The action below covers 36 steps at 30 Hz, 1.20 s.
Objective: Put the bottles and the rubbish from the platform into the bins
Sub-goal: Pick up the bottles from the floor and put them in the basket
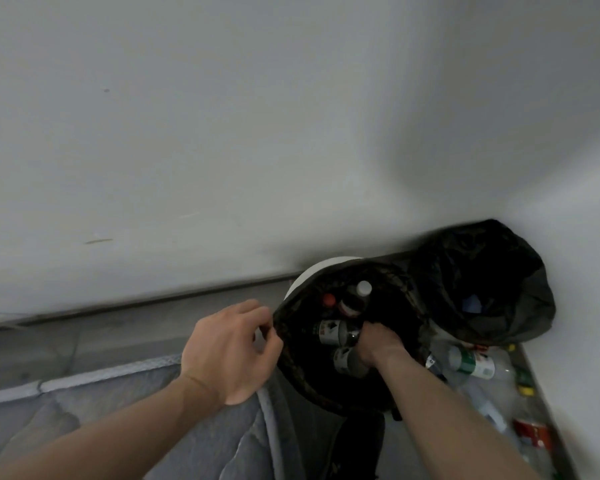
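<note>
Left hand (234,348) pinches the liner (284,327); right hand (378,344) seemingly grips a bottle (329,332) — liner may slip inward.

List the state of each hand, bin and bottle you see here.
Left hand: pinches the liner rim of the near bin.
Right hand: inside the near bin, fingers curled round a dark bottle.
Near bin: open, black liner, bottles inside.
Far bin: open, black liner.
Green-label bottle: lying outside the bins.
</note>
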Available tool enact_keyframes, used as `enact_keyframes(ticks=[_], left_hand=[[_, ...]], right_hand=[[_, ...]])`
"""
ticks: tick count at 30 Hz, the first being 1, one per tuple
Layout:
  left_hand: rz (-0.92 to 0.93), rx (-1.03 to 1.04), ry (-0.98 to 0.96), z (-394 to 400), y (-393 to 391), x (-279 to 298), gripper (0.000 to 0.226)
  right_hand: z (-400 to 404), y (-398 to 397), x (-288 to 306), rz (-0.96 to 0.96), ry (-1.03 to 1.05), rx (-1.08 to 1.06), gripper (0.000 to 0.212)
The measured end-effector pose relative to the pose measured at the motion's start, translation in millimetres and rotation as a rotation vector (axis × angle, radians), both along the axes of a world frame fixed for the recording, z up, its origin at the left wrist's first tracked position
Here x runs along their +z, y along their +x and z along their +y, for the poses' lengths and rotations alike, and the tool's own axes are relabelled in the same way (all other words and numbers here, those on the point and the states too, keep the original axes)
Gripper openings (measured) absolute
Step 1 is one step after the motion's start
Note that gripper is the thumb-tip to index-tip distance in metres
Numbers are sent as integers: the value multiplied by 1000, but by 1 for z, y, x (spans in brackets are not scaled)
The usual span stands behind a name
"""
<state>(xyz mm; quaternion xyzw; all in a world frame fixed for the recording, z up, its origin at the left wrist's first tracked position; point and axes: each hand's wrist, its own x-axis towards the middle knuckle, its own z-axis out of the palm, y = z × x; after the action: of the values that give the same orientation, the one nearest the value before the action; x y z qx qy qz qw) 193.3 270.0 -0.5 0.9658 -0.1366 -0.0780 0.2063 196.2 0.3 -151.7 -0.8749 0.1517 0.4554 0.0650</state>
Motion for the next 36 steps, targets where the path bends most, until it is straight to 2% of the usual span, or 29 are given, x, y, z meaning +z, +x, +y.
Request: enact_keyframes(ticks=[3, 5, 8, 11, 13, 17, 25, 36], left_hand=[[1, 4, 3, 0, 0, 1, 17], [3, 2, 3, -1, 0, 1, 17], [13, 3, 11, -1, 1, 0, 16], [22, 9, 18, -2, 1, -1, 17], [23, 14, 17, -2, 0, 0, 19], [30, 29, 14, -2, -1, 0, 21], [11, 33, 11, -1, -4, 1, 24], [17, 42, 15, -1, -3, 0, 24]], right_hand=[[-2, 6, -11, 52, 55, -112, 69], [-2, 10, -15, 62, 81, -167, 72], [-3, 12, -16, 39, 66, -146, 54], [-3, 11, -9, -116, -37, -20, 31], [-2, 11, 1, -197, -94, 56, 26], [-1, 9, 17, -240, -108, 90, 25], [-1, 6, 50, -356, -95, -16, 31], [-8, -14, 41, -311, -98, -137, 23]])
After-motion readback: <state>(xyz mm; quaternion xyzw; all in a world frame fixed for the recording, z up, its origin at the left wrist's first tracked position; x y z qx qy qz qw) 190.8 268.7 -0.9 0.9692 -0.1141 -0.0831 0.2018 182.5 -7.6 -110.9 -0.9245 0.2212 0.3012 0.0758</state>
